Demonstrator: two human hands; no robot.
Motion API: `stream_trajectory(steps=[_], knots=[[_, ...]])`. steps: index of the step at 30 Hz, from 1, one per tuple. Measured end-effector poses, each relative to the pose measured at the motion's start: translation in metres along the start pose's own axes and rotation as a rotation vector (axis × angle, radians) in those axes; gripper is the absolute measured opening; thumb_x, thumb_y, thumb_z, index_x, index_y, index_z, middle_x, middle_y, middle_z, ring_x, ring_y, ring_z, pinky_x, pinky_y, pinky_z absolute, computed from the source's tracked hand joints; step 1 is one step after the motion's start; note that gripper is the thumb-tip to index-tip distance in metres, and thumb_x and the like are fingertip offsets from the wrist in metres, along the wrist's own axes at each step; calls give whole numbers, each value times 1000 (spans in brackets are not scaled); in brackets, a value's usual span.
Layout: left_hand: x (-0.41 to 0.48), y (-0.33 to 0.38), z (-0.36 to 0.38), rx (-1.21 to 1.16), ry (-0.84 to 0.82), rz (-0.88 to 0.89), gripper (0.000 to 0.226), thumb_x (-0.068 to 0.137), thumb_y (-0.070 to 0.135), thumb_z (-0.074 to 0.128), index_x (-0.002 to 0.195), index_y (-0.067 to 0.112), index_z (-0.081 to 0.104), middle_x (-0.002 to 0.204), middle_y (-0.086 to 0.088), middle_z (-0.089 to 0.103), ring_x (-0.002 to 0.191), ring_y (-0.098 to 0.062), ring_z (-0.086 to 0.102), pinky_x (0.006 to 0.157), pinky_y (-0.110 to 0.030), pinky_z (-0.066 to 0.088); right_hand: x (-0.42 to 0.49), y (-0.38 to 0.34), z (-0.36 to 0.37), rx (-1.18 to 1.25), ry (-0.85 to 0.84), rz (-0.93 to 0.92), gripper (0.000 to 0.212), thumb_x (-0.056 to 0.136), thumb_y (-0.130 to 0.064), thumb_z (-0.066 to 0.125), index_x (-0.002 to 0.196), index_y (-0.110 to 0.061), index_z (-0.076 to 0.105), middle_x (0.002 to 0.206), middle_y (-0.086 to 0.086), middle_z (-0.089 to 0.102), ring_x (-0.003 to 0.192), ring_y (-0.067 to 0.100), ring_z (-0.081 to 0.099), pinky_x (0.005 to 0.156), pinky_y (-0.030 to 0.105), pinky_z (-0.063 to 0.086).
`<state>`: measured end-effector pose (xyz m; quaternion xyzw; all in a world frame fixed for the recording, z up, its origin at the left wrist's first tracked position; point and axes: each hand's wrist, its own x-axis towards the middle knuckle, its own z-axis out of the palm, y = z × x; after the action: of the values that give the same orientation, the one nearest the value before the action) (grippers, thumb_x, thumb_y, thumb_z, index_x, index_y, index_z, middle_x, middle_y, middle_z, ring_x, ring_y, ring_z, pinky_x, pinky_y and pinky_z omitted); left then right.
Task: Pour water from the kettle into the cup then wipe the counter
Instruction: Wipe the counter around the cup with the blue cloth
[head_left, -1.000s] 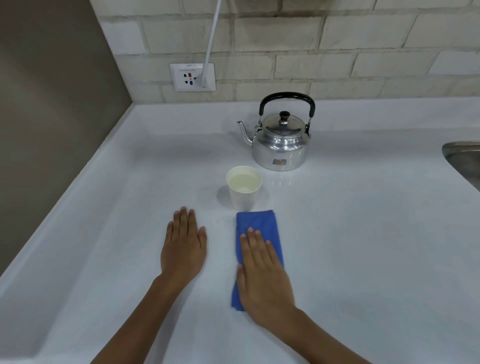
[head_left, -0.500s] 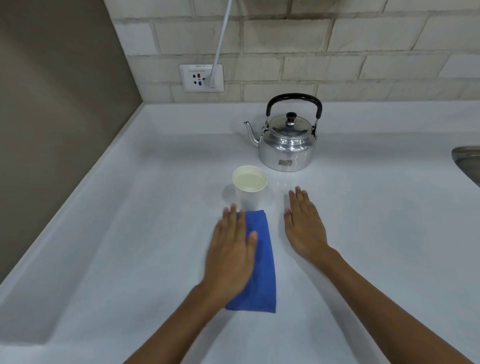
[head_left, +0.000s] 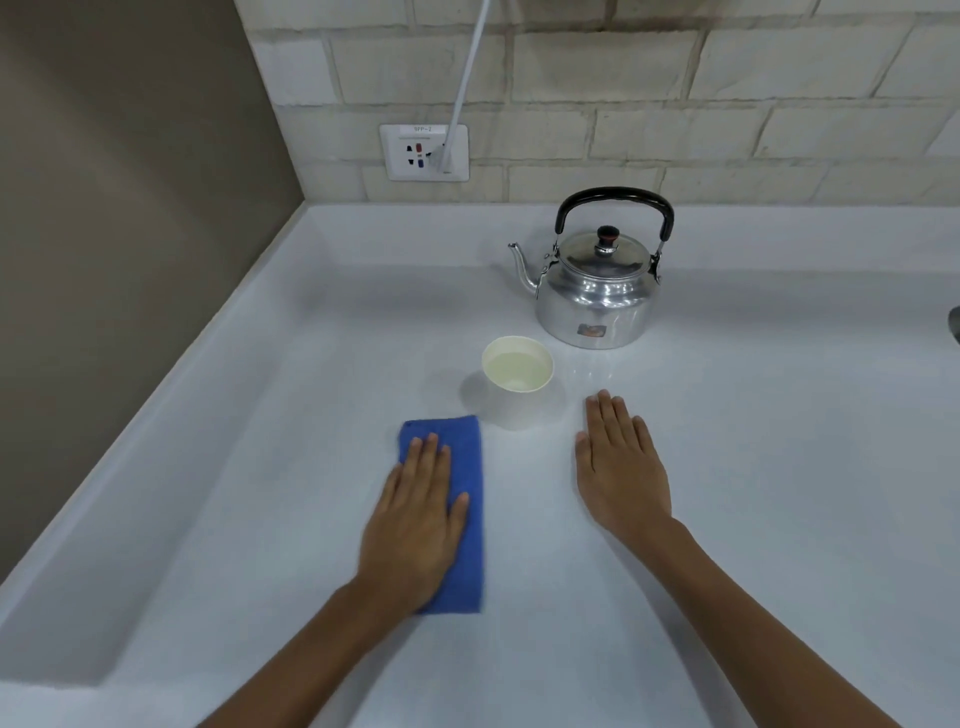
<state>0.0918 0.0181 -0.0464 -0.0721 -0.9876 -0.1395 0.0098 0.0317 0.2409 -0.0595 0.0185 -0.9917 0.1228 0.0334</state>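
Note:
A silver kettle (head_left: 597, 296) with a black handle stands upright at the back of the white counter (head_left: 779, 467), its spout pointing left. In front of it, a white cup (head_left: 514, 408) holds water. A folded blue cloth (head_left: 467, 467) lies on the counter to the cup's front left. My left hand (head_left: 415, 514) presses flat on the cloth and covers its left half. My right hand (head_left: 618, 467) rests flat on the bare counter just right of the cup, fingers together, holding nothing.
A wall socket (head_left: 423, 152) with a white cable (head_left: 467, 67) plugged in sits on the tiled back wall. A brown side wall (head_left: 104, 260) bounds the counter on the left. A metal sink edge (head_left: 955, 325) shows at the far right.
One second ago my right hand lay on the cloth. My left hand took it over and has slid it left, away from the cup. My right hand now rests beside the cup.

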Motion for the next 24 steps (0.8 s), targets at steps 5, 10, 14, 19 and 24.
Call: stream_trajectory(steps=[5,10,14,19,24], knots=[[55,-32,-10,35,18,-115,56,98,35,20,144,10,2,157,-7,-2,143,-20,-5,117,-37,1,0,-3,2,-21,-4,12,53,97,-28,13,144,-9,-2,157,7,0,144,18,-3,118,35,-1],[81,4,5,59,24,-97,56,98,34,18,144,7,3,156,-11,2,143,-25,-3,116,-40,-1,0,-2,1,-27,-3,1,53,97,-28,12,144,-9,-2,157,7,0,144,18,-3,118,35,0],[49,-20,7,-4,45,30,55,97,36,22,145,14,3,157,-3,3,143,-16,-5,115,-31,-3,0,0,1,-14,1,-5,53,97,-29,12,144,-10,-3,157,5,-1,144,17,-4,118,34,-2],[76,-82,-15,-78,27,-12,56,97,36,27,145,14,7,156,-1,5,140,-9,-8,115,-29,1,0,-1,3,-27,17,-5,53,97,-29,11,144,-11,-4,157,5,-1,144,17,-5,116,33,-4],[156,-78,-21,-18,36,-157,55,97,29,28,144,4,13,156,-11,10,143,-28,2,117,-41,8,1,-3,4,-20,31,-4,53,97,-29,11,144,-10,-3,157,5,0,144,17,-5,115,33,-6]])
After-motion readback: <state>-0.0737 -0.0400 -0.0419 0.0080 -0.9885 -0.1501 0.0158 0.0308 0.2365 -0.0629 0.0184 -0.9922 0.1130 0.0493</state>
